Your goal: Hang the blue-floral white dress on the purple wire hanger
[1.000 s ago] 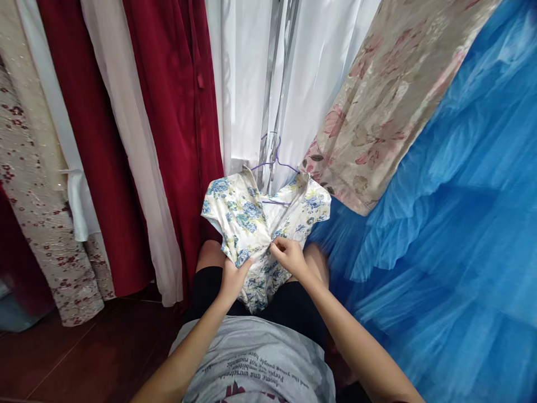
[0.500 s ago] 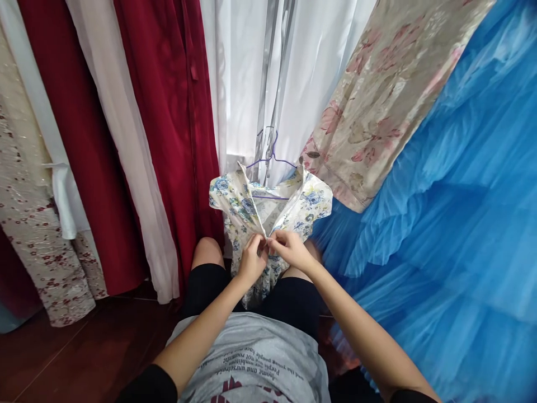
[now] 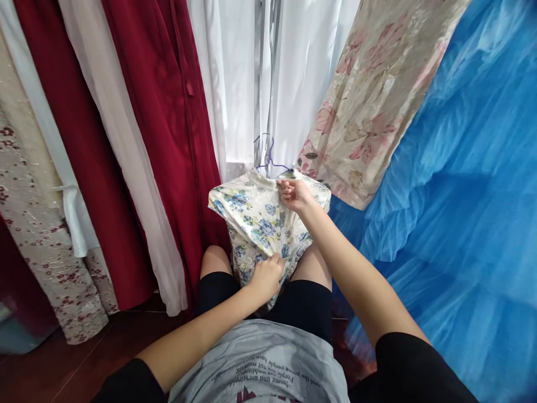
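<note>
A short-sleeved white dress with blue and yellow flowers (image 3: 266, 224) hangs in front of my knees on a thin purple wire hanger (image 3: 272, 161). My left hand (image 3: 267, 277) is closed on its cloth at the lower front, pulling folds into it. Higher up, my right hand (image 3: 296, 195) pinches at the neckline, at the top of the zipper seam that runs down the middle. The zipper pull itself is too small to see between my fingers. Along that seam the two edges lie together.
Dark red gowns (image 3: 168, 140) and a beige sequined one (image 3: 46, 240) hang at left. White cloth (image 3: 239, 84) hangs behind the hanger. A pink-flowered beige garment (image 3: 369, 101) and a wide blue tulle skirt (image 3: 461, 224) crowd the right. The floor is dark red tile (image 3: 88, 364).
My right hand has risen from mid-dress to the neckline, and the V-shaped opening has closed. My left hand has moved lower and still grips the cloth.
</note>
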`<state>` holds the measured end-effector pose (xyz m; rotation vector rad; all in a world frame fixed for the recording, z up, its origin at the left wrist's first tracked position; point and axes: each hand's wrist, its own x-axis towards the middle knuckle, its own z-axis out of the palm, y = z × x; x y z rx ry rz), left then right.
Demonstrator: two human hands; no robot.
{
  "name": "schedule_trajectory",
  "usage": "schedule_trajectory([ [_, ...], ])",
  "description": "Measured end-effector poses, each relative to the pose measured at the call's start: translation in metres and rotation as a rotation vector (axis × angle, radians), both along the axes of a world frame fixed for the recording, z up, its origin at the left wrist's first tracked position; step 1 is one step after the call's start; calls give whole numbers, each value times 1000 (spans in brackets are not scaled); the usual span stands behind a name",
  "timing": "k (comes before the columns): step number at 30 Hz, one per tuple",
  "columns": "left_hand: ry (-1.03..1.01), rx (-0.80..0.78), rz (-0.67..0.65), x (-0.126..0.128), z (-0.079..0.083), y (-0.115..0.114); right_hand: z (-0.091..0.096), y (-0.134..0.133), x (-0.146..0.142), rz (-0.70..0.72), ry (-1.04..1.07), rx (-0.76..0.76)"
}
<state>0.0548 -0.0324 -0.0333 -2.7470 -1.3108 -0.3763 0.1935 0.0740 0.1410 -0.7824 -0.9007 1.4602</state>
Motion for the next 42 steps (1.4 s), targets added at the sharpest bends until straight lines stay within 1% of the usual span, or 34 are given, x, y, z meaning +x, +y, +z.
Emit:
schedule_trajectory([
  [2, 96, -28, -28, -1, 4, 0, 5, -2, 0, 10, 26, 11],
  [3, 91, -43, -47, -3, 8, 3, 5, -4, 0, 15, 30, 22],
  [5, -37, -56, -86, -11, 21, 15, -1, -9, -1, -9, 9, 68],
  [7, -290, -14, -86, -21, 44, 34, -9, -15, -1, -78, -61, 148],
  [9, -556, 92, -52, -31, 74, 55, -15, -19, -1, -152, -154, 227],
  [10, -652, 154, -46, -34, 90, 66, -17, -21, -1, -174, -198, 261],
  [11, -706, 214, -54, -35, 105, 76, -19, -22, -1, -186, -238, 293],
  [13, -715, 297, -86, -34, 132, 95, -19, -22, 0, -194, -307, 358],
  [15, -669, 339, -136, -29, 150, 107, -21, -18, 0, -204, -366, 422],
  [17, -661, 360, -185, -22, 162, 114, -25, -11, 1, -261, -440, 453],
  [18, -688, 366, -205, -20, 167, 116, -30, -7, 1, -305, -491, 445],
  [20, -812, 366, -233, -22, 177, 122, -42, -2, 2, -385, -602, 394],
  [22, -1010, 365, -212, -35, 185, 134, -57, -1, 2, -413, -668, 344],
  [24, -1254, 358, -138, -60, 187, 153, -69, -6, 2, -403, -673, 327],
  [25, -1386, 332, -91, -74, 185, 164, -74, -9, 1, -391, -662, 328],
  [26, -1539, 272, -41, -89, 180, 174, -78, -14, 0, -380, -649, 330],
  [27, -1714, 149, 26, -103, 173, 183, -80, -19, -2, -367, -638, 335],
  [29, -2005, -211, 195, -124, 152, 194, -85, -27, -6, -330, -600, 343],
  [30, -2079, -385, 273, -129, 139, 196, -87, -30, -9, -311, -545, 333],
  [31, -2104, -520, 330, -132, 126, 196, -90, -32, -11, -301, -464, 309],
  [32, -2094, -595, 359, -132, 111, 193, -94, -34, -13, -299, -371, 278],
  [35, -2025, -699, 365, -116, 69, 178, -110, -37, -12, -364, -105, 169],
  [37, -1978, -771, 361, -99, 44, 167, -125, -42, -7, -434, -17, 123],
  [39, -1928, -833, 350, -82, 25, 157, -142, -49, 1, -496, 47, 86],
  [40, -1900, -858, 336, -75, 18, 152, -151, -53, 6, -524, 66, 72],
  [42, -1843, -888, 278, -61, 12, 141, -168, -61, 15, -584, 91, 39],
])
